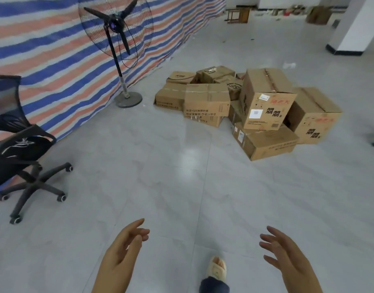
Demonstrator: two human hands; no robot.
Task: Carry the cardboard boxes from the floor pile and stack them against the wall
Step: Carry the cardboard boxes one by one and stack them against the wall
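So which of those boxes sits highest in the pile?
The tall box with the white labels, tilted atop the flat box; the others lie lower.

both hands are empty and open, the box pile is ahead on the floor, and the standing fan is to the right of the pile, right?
One slip: the head view shows the standing fan to the left of the box pile, by the striped tarp. The left hand and right hand are indeed empty and open.

We hold our left hand (123,248) and right hand (284,253) out empty, fingers relaxed, above the grey tiled floor (160,166). Ahead, well apart from us, the cardboard boxes (245,104) lie heaped near a standing fan (118,39) by the striped tarp wall (44,49).
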